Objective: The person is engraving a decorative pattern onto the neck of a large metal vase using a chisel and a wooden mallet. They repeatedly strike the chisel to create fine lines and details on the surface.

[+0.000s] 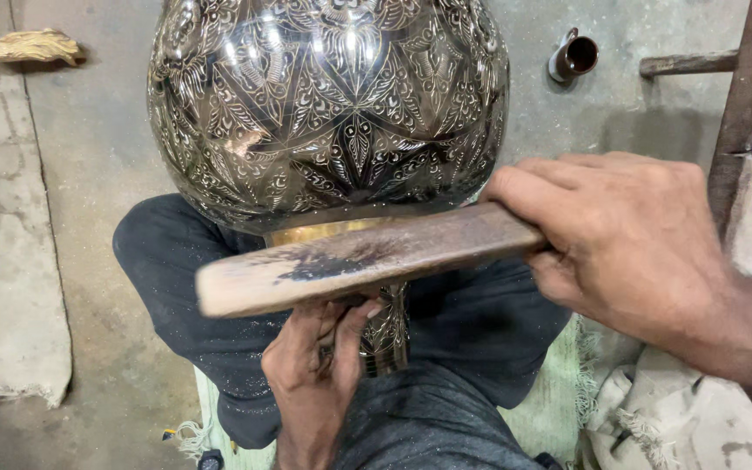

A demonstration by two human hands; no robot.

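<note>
No packages, labels, signs or screens visible anywhere in view.

Both hands (313, 383) (628, 239) in closed grip.

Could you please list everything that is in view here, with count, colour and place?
Engraved metal vase: one, dark with silvery floral pattern, centre top, resting on the lap.
Wooden mallet: one, brown with a dark smudge, across the vase's neck.
Small pot: one, dark brown, on the floor, upper right.
Wooden piece: one, pale tan, upper left.
Cloth: one, off-white, lower right.
Green mat: one, under the legs.
Trousers: dark blue-grey.
Left hand: gripping the vase's neck.
Right hand: holding the mallet.
</note>
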